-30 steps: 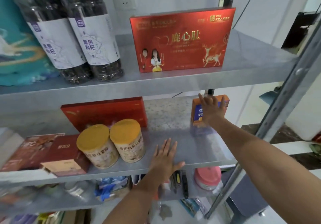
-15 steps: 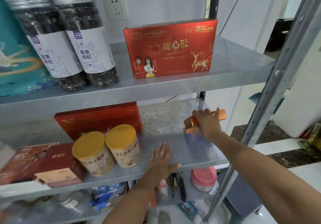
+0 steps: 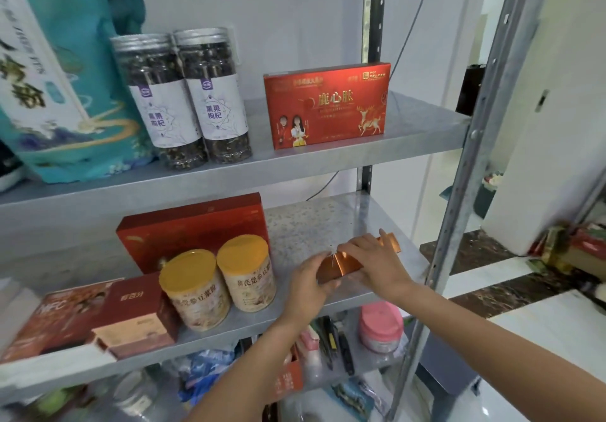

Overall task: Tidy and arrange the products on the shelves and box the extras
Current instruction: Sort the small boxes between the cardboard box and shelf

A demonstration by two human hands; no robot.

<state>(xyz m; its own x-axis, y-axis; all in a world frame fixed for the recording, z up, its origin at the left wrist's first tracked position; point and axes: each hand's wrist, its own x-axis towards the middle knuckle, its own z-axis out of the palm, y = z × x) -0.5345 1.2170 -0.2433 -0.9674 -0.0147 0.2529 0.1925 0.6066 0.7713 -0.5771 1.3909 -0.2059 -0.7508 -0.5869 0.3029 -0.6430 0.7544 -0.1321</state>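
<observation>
A small orange box (image 3: 341,266) lies on its side on the middle shelf (image 3: 328,221), toward the right. My right hand (image 3: 377,264) lies over its top with the fingers curled round it. My left hand (image 3: 308,282) grips its near left end. Left of them stand two yellow-lidded cans (image 3: 219,285) in front of a flat red box (image 3: 190,225). On the upper shelf (image 3: 423,130) a red gift box (image 3: 328,105) stands upright beside two dark jars (image 3: 183,97).
Two dark red boxes (image 3: 98,315) lie at the middle shelf's left end. A teal bag (image 3: 65,94) fills the upper left. The lower shelf holds a pink-lidded jar (image 3: 380,326), pens and packets. A steel upright (image 3: 459,176) stands on the right, with floor beyond it.
The orange box went from upright to lying down. My left hand left the shelf surface and took hold of the box's end. The view shifted downward and to the right.
</observation>
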